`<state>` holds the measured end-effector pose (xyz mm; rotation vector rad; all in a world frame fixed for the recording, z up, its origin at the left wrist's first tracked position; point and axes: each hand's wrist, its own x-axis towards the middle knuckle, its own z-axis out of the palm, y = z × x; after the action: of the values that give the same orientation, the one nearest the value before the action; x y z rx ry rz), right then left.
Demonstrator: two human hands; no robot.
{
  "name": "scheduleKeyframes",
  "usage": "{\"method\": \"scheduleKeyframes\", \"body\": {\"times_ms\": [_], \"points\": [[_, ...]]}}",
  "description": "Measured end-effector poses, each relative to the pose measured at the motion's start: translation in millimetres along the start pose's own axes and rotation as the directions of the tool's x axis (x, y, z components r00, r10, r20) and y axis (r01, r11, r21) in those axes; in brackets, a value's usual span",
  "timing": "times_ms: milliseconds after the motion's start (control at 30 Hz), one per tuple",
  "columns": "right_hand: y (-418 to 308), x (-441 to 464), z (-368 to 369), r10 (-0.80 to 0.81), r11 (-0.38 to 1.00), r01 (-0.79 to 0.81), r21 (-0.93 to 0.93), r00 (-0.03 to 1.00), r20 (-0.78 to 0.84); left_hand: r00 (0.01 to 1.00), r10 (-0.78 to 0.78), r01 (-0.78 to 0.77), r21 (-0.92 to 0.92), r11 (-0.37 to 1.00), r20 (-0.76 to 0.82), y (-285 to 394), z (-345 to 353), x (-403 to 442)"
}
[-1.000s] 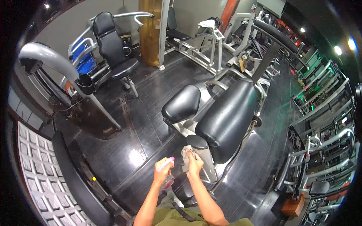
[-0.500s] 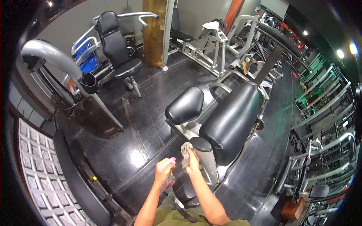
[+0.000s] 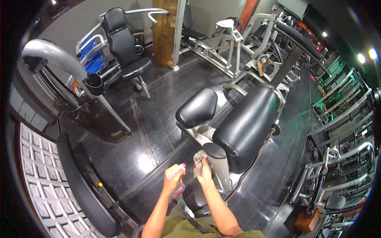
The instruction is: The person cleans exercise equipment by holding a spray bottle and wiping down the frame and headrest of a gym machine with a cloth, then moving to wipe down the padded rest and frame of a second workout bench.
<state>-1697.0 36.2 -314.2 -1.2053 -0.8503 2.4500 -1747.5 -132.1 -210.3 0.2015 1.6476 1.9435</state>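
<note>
My left hand (image 3: 172, 179) is wrapped round the neck of a clear spray bottle (image 3: 178, 190) with a pink and white nozzle and reddish liquid low inside. Just to its right, my right hand (image 3: 205, 173) grips a crumpled greyish cloth (image 3: 198, 159). The cloth is beside the small round black cap (image 3: 214, 150) on the near end of a bench machine; whether they touch I cannot tell. Beyond the hands are the machine's smaller black pad (image 3: 197, 107) and its long black pad (image 3: 246, 123).
A black padded seat machine (image 3: 126, 51) stands at the back left, near a silver-armed machine (image 3: 55, 59). A long black pad (image 3: 81, 186) runs along the lower left. Racks (image 3: 341, 103) line the right side, with a wooden block (image 3: 306, 220) at lower right.
The bench machine has shifted slightly right in view. The cloth, earlier over the near side of the round cap, now shows to its left. Both hands keep their hold.
</note>
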Motion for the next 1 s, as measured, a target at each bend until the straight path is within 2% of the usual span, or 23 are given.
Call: {"method": "scheduleKeyframes", "body": {"times_ms": [33,67,167,300,367,500,567,633,733,833,867,900,1000], "points": [[-8,-2,13,-0.056,0.998,0.058,-0.013,0.993,0.099,1.0,0.001,-0.001,-0.003,1.0,0.0,1,1,0],[-14,-2,21,-0.05,0.999,0.048,0.013,0.985,0.168,1.0,0.011,-0.011,0.009,1.0,-0.002,1,1,-1],[-12,-9,22,-0.015,0.999,0.013,0.035,0.998,0.055,1.0,-0.023,0.023,0.023,0.999,-0.008,-9,2,0],[15,-4,-43,0.008,1.0,-0.008,0.001,0.982,-0.187,1.0,-0.017,0.017,-0.002,1.0,0.009,-10,7,-3],[11,-19,-56,0.02,0.999,-0.027,-0.029,0.973,-0.23,1.0,-0.011,0.011,-0.015,1.0,0.013,-17,8,-4],[-18,-48,-7,-0.07,0.987,0.024,-0.159,0.956,-0.285,0.998,-0.048,0.047,0.031,0.998,0.032,-17,12,-7],[-26,-47,8,-0.141,0.981,0.127,-0.144,0.985,-0.096,0.999,-0.029,0.028,0.008,1.0,0.039,-18,14,-7],[-28,-54,19,-0.133,0.991,0.13,-0.034,0.986,-0.099,0.998,-0.045,0.046,-0.019,0.999,0.033,-13,17,-9],[-16,-48,0,-0.204,0.976,0.19,-0.109,0.971,-0.129,0.999,-0.031,0.031,-0.013,0.999,0.045,-18,19,-8],[-9,-52,-35,-0.16,0.969,0.086,-0.23,0.932,-0.325,0.998,-0.039,0.038,0.011,0.999,0.045,-18,21,-9],[-5,-52,-48,-0.241,0.936,0.128,-0.326,0.911,-0.334,0.998,-0.051,0.05,0.019,0.999,0.043,-18,21,-10],[-11,-60,-49,-0.239,0.93,0.098,-0.355,0.895,-0.378,0.998,-0.044,0.043,0.018,0.999,0.047,-19,22,-11],[-15,-56,-49,-0.347,0.864,0.164,-0.475,0.878,-0.329,0.997,-0.036,0.034,0.029,0.999,0.072,-22,24,-11]]}}
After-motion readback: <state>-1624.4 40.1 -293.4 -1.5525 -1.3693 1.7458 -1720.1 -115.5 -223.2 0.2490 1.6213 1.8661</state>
